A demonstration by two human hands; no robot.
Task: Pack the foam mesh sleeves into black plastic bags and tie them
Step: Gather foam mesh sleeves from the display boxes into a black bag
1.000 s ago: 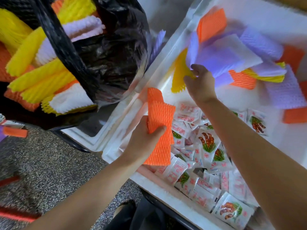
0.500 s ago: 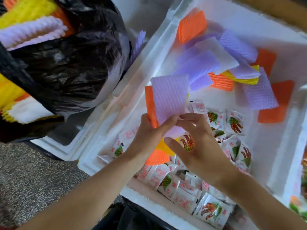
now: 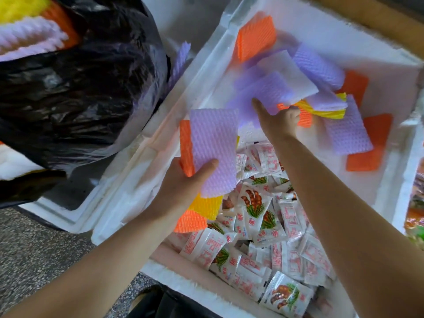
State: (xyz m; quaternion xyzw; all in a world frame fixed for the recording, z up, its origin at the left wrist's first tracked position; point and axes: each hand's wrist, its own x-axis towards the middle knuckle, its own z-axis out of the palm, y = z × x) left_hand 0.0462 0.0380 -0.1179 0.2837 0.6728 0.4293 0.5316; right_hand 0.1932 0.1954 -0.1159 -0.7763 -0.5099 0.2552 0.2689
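Note:
My left hand (image 3: 183,184) grips a small stack of foam mesh sleeves (image 3: 213,145), purple on top with orange and yellow ones behind, over the near left part of the white foam box (image 3: 206,53). My right hand (image 3: 278,120) reaches into the pile of loose purple, orange, yellow and white sleeves (image 3: 309,88) at the far end of the box, with its fingers curled on a purple sleeve (image 3: 263,95). The black plastic bag (image 3: 75,88) stands at the left, with sleeves showing at its top.
Several small white sachets (image 3: 254,210) with red print fill the near half of the box. A white foam lid (image 3: 75,214) lies between bag and box. A speckled grey floor (image 3: 34,249) is at the lower left.
My right hand left the stack that both hands held and moved up to the sleeve pile, where it takes a purple sleeve. My left hand keeps the stack.

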